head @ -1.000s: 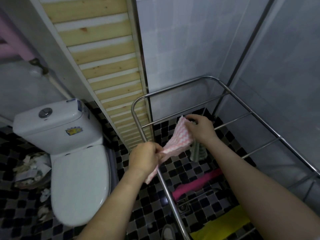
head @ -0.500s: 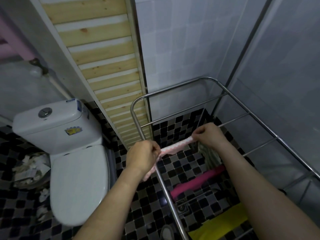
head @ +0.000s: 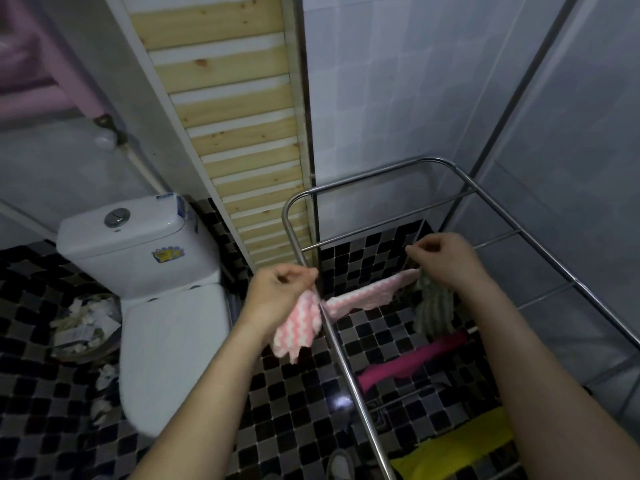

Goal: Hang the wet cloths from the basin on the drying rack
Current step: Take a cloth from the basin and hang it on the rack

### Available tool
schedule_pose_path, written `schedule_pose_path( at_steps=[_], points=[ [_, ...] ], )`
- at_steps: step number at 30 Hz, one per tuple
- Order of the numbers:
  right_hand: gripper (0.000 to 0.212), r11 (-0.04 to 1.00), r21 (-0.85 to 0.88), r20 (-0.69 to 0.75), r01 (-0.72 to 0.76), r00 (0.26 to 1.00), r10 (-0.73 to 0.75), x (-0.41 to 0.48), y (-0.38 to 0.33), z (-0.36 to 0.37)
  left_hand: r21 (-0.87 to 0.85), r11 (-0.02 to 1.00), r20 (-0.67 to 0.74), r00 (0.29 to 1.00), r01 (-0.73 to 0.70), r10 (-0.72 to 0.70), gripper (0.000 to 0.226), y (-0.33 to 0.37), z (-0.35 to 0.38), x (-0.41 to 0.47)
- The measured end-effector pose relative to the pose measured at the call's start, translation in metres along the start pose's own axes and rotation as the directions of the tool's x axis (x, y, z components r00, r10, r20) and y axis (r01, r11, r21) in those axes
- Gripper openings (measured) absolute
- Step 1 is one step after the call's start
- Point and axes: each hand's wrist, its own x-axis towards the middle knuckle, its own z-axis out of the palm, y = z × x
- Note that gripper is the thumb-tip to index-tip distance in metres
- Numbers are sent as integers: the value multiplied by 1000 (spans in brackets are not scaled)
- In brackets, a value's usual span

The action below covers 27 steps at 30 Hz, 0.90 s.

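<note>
1. Your left hand, centre of frame, has its fingers curled tight on one end of the pink-and-white cloth. That end hangs below the fist, just left of the rail.
2. The cloth crosses the near side rail of the drying rack and stretches right and slightly upward to your right hand.
3. Your right hand, right of centre, has its fingers curled and holds the cloth's other end at its underside. The exact pinch is partly hidden.
4. A grey-green cloth hangs on the rack just below your right hand, touching the pink one's end.
5. Lower right: a magenta cloth and a yellow cloth are draped on the rack bars nearer you.
6. Left side: a white toilet, lid down, with a waste bin full of paper beside it.
7. Upper centre: a wooden slat panel leans against the wall.
</note>
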Motion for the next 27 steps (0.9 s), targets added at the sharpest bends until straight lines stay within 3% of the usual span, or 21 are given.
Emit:
schedule_pose_path(
  at_steps=[3, 5, 8, 11, 13, 15, 18, 21, 24, 27],
  points=[
    [21, 982, 176, 11, 62, 998, -65, -26, -34, -23, -435, 883, 40, 983, 177, -178, 18, 21, -21, -13],
    [21, 948, 310, 73, 79, 992, -106, -46, -55, -32, -593, 764, 122, 966, 254, -226, 20, 29, -29, -21],
    [39, 904, 421, 243, 71, 952, -187, -72, -86, -33, -719, 626, 240, 953, 301, -183, 19, 38, -36, -34],
    [53, 912, 403, 411, 80, 874, -258, -88, -106, -21, -804, 521, 259, 957, 287, -128, 20, 39, -40, -37],
    [53, 917, 378, 454, 124, 839, -301, -104, -123, -7, -841, 477, 247, 965, 257, -85, 34, 41, -48, -41],
    [55, 894, 386, 406, 227, 829, -385, -121, -139, 8, -863, 445, 235, 970, 239, -67, 55, 45, -56, -48],
    [30, 807, 451, 176, 381, 849, -499, -135, -158, 36, -876, 438, 209, 977, 203, -34, 63, 49, -66, -57],
    [8, 763, 527, 21, 375, 892, -452, -143, -176, 58, -867, 471, 190, 982, 166, 4, 57, 50, -84, -67],
    [9, 752, 593, 24, 289, 926, -376, -149, -187, 65, -770, 637, 52, 999, 40, 0, 29, 56, -96, -79],
    [18, 721, 667, 59, 186, 952, -301, -161, -199, 75, -541, 832, 3, 989, -123, 148, 44, 53, -119, -92]
  ],
)
